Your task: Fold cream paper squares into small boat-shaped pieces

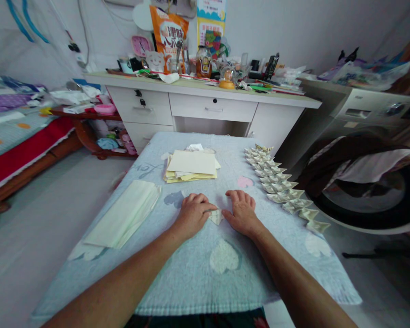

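Note:
A small folded piece of paper [216, 217] lies on the cloth-covered table between my two hands, its lower end coming to a point. My left hand [195, 210] has its fingers curled, with thumb and forefinger on the paper's upper left edge. On the other side, my right hand [241, 210] rests with its fingers stretched out and the thumb apart, the thumb tip at the paper's right corner. Beyond the hands sits a stack of cream and yellow paper sheets [192, 162]. Pale green folded sheets [126, 214] lie to the left.
Rows of folded paper pieces [276, 177] run along the table's right edge. Behind the table stands a white desk [213, 107] crowded with jars and packets. A washing machine [369, 118] with laundry in its open door is at right, a bed [27, 141] at left.

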`<state>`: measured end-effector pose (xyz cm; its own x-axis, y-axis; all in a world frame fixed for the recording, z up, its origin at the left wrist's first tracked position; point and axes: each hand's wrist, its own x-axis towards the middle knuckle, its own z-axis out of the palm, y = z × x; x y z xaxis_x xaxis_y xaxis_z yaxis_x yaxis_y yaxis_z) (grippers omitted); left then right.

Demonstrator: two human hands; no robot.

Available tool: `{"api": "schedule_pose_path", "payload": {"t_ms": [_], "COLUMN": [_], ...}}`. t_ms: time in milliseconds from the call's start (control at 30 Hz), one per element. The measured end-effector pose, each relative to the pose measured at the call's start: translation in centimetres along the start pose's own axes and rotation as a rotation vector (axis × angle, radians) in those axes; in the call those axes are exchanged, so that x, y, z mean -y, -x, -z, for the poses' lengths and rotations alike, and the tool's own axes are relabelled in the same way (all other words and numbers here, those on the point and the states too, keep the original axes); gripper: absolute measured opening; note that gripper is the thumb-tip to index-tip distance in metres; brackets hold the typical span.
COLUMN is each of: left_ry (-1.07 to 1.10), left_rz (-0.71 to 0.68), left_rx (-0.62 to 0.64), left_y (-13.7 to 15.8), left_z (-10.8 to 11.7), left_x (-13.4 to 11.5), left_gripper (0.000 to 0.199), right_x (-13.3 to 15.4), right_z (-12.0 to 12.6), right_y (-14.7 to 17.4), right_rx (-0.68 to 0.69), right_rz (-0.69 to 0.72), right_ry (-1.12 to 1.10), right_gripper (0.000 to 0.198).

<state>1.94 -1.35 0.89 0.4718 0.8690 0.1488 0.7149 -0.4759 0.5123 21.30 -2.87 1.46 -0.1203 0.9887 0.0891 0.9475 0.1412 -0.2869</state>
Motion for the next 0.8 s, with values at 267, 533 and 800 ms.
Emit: {"api": "schedule_pose_path", "payload": {"t_ms": [267,533,800], "left_ry": [-0.004,0.027,0.463], "left_rz": [-0.025,-0.024,0.068], "left_rx": [-0.023,-0.070,-0.031], "left_y": [0.2,0.2,0.2], "left_z": [0.0,0.0,0.3], "left_x": [-0.1,-0.1,0.0], "left_gripper": [0.029,0.034,0.016], "right_x": [-0.7,0.7,0.9], "right_z": [0.5,0.0,0.5], "right_y": [0.2,0.2,0.3], "right_rx": [-0.025,-0.015,-0.099], "right_rz": [0.057,0.182,0.368], "right_ry": [-0.116,-0.126,-0.436], "right_gripper": [0.030,0.017,0.014]}}
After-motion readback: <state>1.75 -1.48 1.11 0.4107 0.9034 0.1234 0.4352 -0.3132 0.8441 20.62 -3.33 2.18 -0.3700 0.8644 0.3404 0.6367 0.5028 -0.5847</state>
